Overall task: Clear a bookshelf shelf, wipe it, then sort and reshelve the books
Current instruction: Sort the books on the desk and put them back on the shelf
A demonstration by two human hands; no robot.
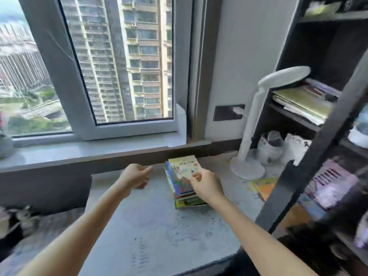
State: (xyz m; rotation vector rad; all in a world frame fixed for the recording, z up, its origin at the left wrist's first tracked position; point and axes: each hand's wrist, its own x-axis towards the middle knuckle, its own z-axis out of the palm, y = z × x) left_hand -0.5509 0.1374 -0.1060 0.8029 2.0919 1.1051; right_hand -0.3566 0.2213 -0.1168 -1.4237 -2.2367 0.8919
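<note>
Book stack (182,173) on pale desk (151,226) beneath window (119,66)

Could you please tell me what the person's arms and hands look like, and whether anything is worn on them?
Both arms are bare from the picture's lower edge to the wrists, and no sleeves show. The left hand and the right hand wear no gloves. No watch, ring or bracelet can be seen, though the picture is slightly blurred.

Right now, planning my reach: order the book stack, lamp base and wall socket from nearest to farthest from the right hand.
1. book stack, under the right hand.
2. lamp base, rightward on the desk.
3. wall socket, higher and farther back.
</note>
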